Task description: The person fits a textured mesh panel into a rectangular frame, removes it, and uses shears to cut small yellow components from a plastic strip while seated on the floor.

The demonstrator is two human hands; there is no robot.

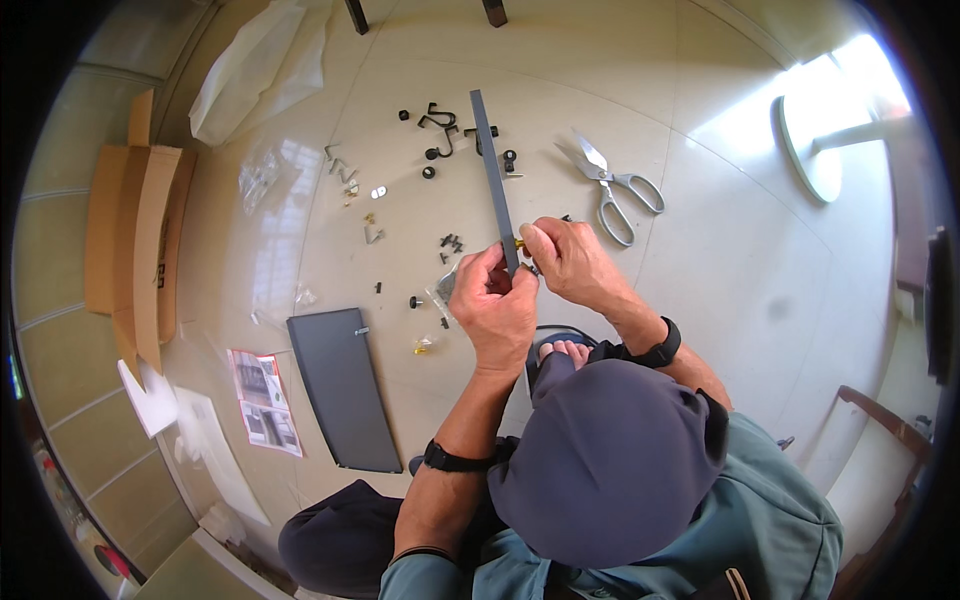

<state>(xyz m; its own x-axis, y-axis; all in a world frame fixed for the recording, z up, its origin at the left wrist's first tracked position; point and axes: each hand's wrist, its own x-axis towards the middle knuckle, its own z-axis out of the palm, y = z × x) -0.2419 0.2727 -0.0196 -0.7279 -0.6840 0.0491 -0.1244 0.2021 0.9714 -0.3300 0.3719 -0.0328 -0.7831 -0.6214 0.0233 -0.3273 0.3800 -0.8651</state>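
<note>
A dark grey panel (493, 170), seen nearly edge-on, stands raised in front of me and points away. My left hand (497, 312) grips its near end, fingers closed around the edge. Against the panel's right side, my right hand (573, 262) pinches a small brass-coloured fitting (520, 244) between thumb and finger. The fitting's exact shape is mostly covered by the fingers. A second dark grey panel (345, 390) lies flat on the floor at the left. Beyond my hands are black hooks (440, 118), black round knobs (429, 173) and small dark screws (452, 243).
Open scissors (608, 185) lie right of the raised panel. At the left are a printed sheet (264, 402), a cardboard box (150, 240) and clear plastic bags (260, 178). A white plastic sheet (255, 70) lies farther back. A round-based stand (808, 150) is at the far right.
</note>
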